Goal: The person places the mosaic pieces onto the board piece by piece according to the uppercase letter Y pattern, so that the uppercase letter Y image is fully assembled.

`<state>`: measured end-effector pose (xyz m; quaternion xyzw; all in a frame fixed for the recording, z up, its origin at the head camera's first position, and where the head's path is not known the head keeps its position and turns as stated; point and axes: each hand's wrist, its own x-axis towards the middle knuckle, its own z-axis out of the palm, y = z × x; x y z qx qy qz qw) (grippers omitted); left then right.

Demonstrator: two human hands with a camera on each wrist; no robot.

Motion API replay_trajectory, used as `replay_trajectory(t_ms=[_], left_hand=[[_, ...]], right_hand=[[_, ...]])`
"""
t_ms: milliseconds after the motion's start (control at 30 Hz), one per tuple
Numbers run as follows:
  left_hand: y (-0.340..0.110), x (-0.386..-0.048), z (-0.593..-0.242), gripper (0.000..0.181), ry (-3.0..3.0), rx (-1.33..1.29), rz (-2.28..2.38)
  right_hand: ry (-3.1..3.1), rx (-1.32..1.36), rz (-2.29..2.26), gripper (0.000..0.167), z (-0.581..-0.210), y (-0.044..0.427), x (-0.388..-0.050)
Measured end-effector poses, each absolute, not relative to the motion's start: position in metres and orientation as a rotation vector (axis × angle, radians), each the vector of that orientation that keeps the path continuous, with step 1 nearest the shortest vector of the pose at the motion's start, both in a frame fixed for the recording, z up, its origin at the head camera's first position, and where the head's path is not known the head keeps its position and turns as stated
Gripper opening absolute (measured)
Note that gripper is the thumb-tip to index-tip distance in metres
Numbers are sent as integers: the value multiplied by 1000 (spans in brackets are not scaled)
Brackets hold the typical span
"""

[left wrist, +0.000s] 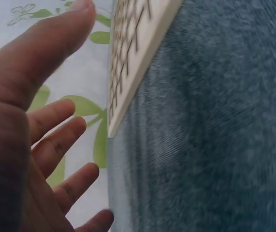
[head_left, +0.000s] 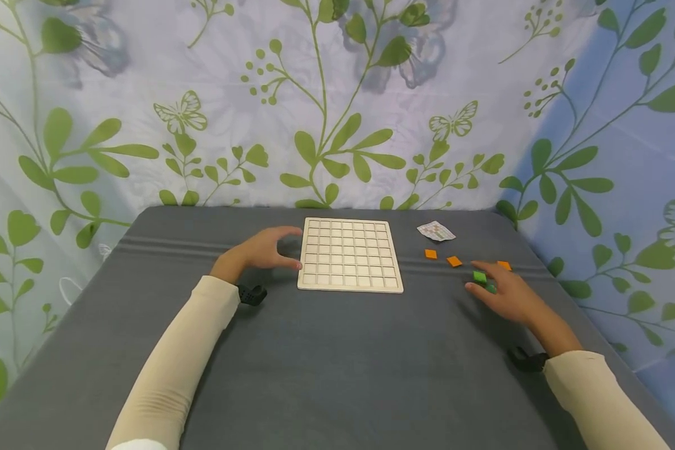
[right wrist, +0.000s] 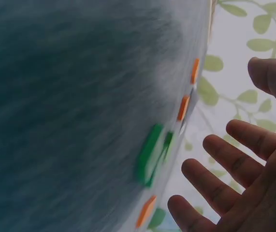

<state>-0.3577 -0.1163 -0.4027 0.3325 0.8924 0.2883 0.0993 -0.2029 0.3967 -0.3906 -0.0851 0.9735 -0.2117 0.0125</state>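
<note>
A pale wooden grid board (head_left: 349,255) lies on the grey table, its square cells bare. My left hand (head_left: 259,250) is at the board's left edge, thumb and fingers spread; whether the thumb touches the rim I cannot tell. In the left wrist view the fingers (left wrist: 60,41) hold nothing. Over on the right, my right hand (head_left: 509,297) hovers by two green tiles (head_left: 479,277), fingers extended and apart. The right wrist view has these green tiles (right wrist: 151,152) beyond the fingertips (right wrist: 191,169), ungripped. Orange tiles (head_left: 454,261) lie in a loose row near that hand.
A small creased paper with a coloured grid pattern (head_left: 436,231) lies behind the orange tiles. Grey cloth covers the table (head_left: 337,362). A leaf-patterned curtain (head_left: 349,106) hangs along the back and sides. Dark bands (head_left: 252,295) circle both wrists.
</note>
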Motion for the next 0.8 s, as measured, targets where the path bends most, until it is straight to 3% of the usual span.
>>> replay_trajectory(t_ms=[333,800], left_hand=[[-111,-365,-415,95,2613,982,626],[-116,-366,-422,84,2616,997,597]], right_hand=[[3136,-193,-656,64,-404,421,-168],[3164,-163,-563,61,-409,446,-145]])
